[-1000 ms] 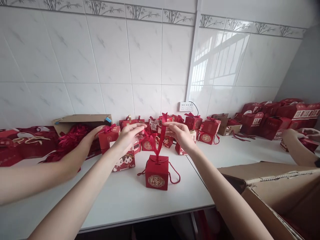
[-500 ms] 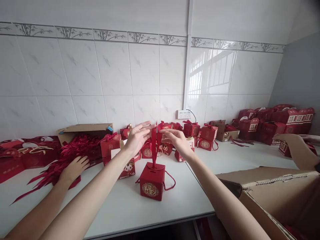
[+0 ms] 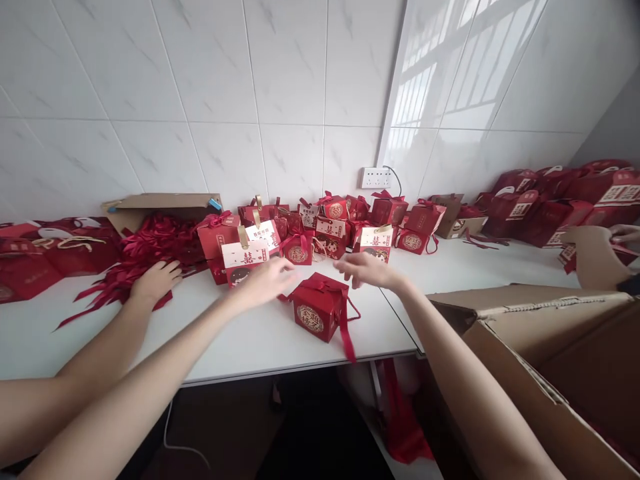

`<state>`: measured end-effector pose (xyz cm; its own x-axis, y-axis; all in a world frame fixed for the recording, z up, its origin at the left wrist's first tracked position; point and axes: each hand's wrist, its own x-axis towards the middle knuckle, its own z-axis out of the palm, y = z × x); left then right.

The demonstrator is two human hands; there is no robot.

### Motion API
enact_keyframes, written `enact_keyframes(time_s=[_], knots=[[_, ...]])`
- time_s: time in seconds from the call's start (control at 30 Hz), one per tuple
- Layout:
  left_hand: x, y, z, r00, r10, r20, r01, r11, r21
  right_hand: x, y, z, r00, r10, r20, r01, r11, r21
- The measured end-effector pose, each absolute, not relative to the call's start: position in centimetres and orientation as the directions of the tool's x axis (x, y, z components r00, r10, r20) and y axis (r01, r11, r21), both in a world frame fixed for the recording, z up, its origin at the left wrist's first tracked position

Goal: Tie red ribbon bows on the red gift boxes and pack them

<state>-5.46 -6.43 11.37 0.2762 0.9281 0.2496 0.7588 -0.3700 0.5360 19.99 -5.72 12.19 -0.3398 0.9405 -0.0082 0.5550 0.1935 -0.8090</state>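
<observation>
A small red gift box (image 3: 315, 313) with a round gold emblem sits near the table's front edge, turned at an angle. Its red ribbon (image 3: 347, 337) lies across the top, one end hanging down the right side, where a red cord handle (image 3: 354, 308) loops out. My left hand (image 3: 270, 277), slightly blurred, is just left of the box, fingers stretched out and holding nothing. On the other side my right hand (image 3: 367, 268) hovers by the box's upper right edge, fingers loosely bent and apart, with nothing visible in them.
Another person's hand (image 3: 157, 280) rests at a heap of red ribbons (image 3: 160, 237) spilling from a carton. Finished-looking red boxes (image 3: 330, 233) line the wall. A large open cardboard box (image 3: 540, 300) stands at right, with another person's arm (image 3: 597, 257) beyond it.
The ribbon stood upright between my hands; now it is released and lies down over the box. My hands have lowered and spread apart, the box has turned, and the view has tilted down.
</observation>
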Motion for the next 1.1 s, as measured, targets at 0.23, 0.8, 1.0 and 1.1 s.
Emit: enact_keyframes(time_s=[0.23, 0.8, 1.0, 1.1], knots=[[-3.4, -7.0, 9.0, 0.502, 0.855, 0.131, 0.736, -0.501, 0.455, 18.8, -6.2, 9.3, -0.33, 0.943, -0.043, 0.69, 0.21, -0.692], [-5.7, -9.6, 10.8, 0.546, 0.823, -0.161, 0.645, -0.289, 0.707, 20.5, -9.3, 7.0, -0.605, 0.784, -0.14, 0.25, 0.02, -0.968], [-6.1, -9.9, 10.9, 0.421, 0.899, 0.12, 0.804, -0.431, 0.41, 20.0, -10.7, 7.7, -0.562, 0.823, -0.081, 0.205, 0.044, -0.978], [-6.2, -9.6, 10.8, 0.427, 0.856, 0.292, 0.81, -0.506, 0.297, 19.8, -11.4, 7.8, -0.58, 0.81, -0.082, 0.269, 0.096, -0.958]])
